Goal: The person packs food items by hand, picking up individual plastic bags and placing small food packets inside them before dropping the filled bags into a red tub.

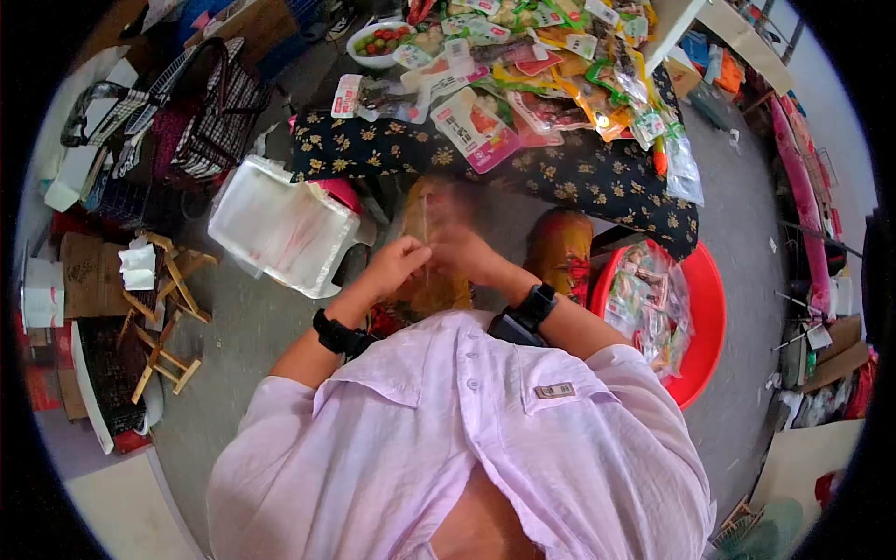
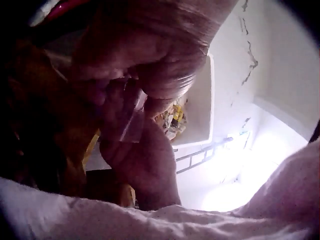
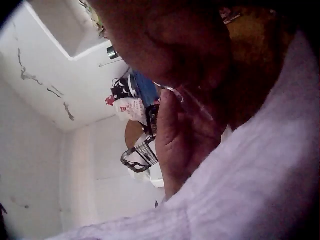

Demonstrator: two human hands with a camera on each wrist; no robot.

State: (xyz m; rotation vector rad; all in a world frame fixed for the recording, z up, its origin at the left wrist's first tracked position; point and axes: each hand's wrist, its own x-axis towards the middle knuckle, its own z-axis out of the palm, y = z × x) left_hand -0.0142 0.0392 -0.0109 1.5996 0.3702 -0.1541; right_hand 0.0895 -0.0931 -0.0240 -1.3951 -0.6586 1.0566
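A small clear plastic piece (image 2: 131,120) lies between the two hands; its glossy edge (image 3: 197,106) also shows in the right wrist view. My left hand (image 1: 399,264) pinches it between thumb and fingers, above the lap. Close against it, my right hand (image 1: 467,257) has its fingers bent around the plastic's other side, somewhat blurred in the head view. What the plastic is, and whether it holds anything, I cannot tell.
Ahead, a table with a dark flowered cloth (image 1: 373,149) bears many colourful food packets (image 1: 476,131) and a bowl of red and green fruit (image 1: 381,42). A white bin (image 1: 280,224) stands at left, a red tub (image 1: 707,322) of packets at right, wooden stools (image 1: 173,350) further left.
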